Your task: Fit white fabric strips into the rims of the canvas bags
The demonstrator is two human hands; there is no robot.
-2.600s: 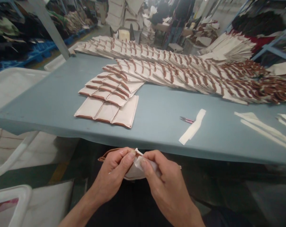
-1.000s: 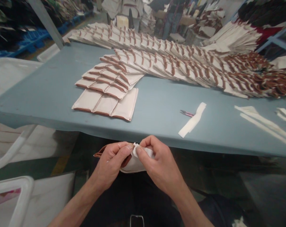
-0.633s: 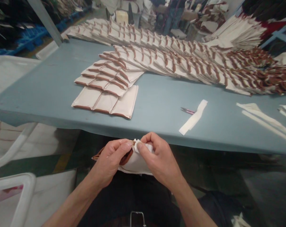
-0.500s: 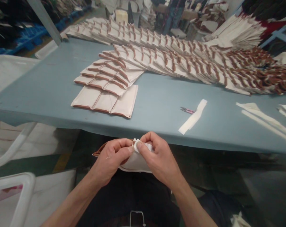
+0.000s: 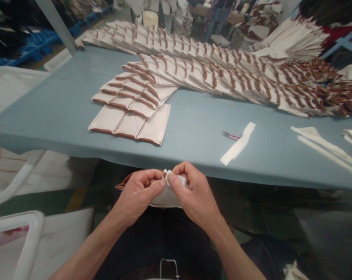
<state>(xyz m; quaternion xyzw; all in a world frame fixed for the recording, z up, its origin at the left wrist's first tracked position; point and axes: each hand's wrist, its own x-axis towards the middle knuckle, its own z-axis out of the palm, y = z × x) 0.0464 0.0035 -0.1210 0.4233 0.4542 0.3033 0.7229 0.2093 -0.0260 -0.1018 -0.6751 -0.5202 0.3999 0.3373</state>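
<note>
Fingers: right hand [image 5: 195,186], lower centre of the frame, thumb and forefinger pinching a bunched white fold [image 5: 179,180]; left hand [image 5: 139,190], just left of it, thumb bent against the forefinger, apparently gripping the brown edge beside that fold. Exact contact of the left fingertips: cannot tell.

Held: one cream cloth piece [image 5: 166,200], brown-trimmed, lower centre, in front of the table edge. Whether the fold belongs to it: cannot tell.

Handling, as judged: keep both pinches close together, the left steadying the edge, the right working the fold in small moves; avoid stretching the trim.

Changes against 0.6 seconds earlier: left thumb lower; brown patch beneath it now hidden; less cream cloth showing below the hands.

Beyond: blue table [image 5: 193,151], middle; snips [image 5: 231,135] and white strip [image 5: 238,144], right of centre; cream pouch [image 5: 128,123], left of centre; all unmoved.
</note>
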